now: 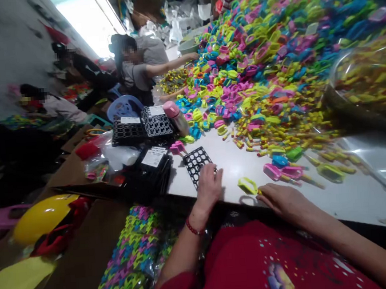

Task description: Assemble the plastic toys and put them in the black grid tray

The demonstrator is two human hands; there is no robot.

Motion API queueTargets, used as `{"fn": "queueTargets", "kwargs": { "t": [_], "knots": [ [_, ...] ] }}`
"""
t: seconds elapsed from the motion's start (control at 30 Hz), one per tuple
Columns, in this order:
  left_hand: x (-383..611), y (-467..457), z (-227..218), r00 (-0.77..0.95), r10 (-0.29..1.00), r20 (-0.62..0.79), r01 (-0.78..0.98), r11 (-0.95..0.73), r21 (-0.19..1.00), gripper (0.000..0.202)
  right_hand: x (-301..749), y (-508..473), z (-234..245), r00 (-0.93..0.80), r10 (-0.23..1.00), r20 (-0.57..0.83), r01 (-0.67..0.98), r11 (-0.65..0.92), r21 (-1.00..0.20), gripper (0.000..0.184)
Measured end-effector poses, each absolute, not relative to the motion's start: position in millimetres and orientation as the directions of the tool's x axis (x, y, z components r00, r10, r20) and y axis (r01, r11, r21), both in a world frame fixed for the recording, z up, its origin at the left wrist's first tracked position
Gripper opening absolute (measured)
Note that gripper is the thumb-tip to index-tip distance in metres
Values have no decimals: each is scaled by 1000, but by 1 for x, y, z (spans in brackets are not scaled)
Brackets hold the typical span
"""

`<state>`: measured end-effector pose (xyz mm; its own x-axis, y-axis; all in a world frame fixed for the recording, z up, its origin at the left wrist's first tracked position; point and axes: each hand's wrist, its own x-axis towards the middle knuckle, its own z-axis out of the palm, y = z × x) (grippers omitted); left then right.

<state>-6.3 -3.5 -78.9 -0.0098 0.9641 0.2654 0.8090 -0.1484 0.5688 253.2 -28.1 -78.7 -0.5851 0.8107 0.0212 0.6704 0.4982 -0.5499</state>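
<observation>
My left hand (208, 185) rests on a black perforated tray (196, 162) at the near edge of the white table (357, 194), fingers curled over its lower end. My right hand (282, 200) lies at the table edge, its fingertips pinching a yellow-green plastic loop piece (247, 185). Pink (277, 171), blue and green pieces lie just beyond it. A huge heap of small pink, yellow, blue and green plastic pieces (272, 53) covers the far part of the table.
Stacks of black trays (145, 126) with white labels and a pink-capped bottle (174, 114) stand at the left. A bag of assembled coloured pieces (131, 260) lies by my knee. Other people sit at the far left. A clear bowl (365, 82) is at right.
</observation>
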Motion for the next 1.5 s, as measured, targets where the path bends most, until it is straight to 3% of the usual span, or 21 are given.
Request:
{"fn": "queueTargets", "kwargs": {
  "t": [0.1,0.2,0.37,0.47,0.6,1.07,1.5],
  "knots": [
    [-38,13,-102,-30,937,349,960,-70,270,34,241,-15,-78,-502,865,-13,611,343,-714,28],
    [-40,10,-121,39,957,288,981,-92,173,43,224,2,-81,-430,902,-30,501,211,-839,27],
    [11,-22,-125,176,948,263,944,-238,226,47,194,45,-94,-317,942,-114,393,21,-919,31],
    [42,-35,-119,234,942,242,910,-300,286,47,180,72,-102,-269,959,-89,346,10,-938,30],
    [61,-42,-114,240,948,209,885,-302,353,48,170,94,-112,-223,972,-79,419,22,-908,28],
    [66,-41,-114,244,938,248,844,-331,422,42,168,97,-115,-346,936,63,598,272,-754,19],
    [66,-36,-119,273,918,289,861,-367,352,37,164,94,-111,-399,908,124,604,362,-710,19]
  ]
}}
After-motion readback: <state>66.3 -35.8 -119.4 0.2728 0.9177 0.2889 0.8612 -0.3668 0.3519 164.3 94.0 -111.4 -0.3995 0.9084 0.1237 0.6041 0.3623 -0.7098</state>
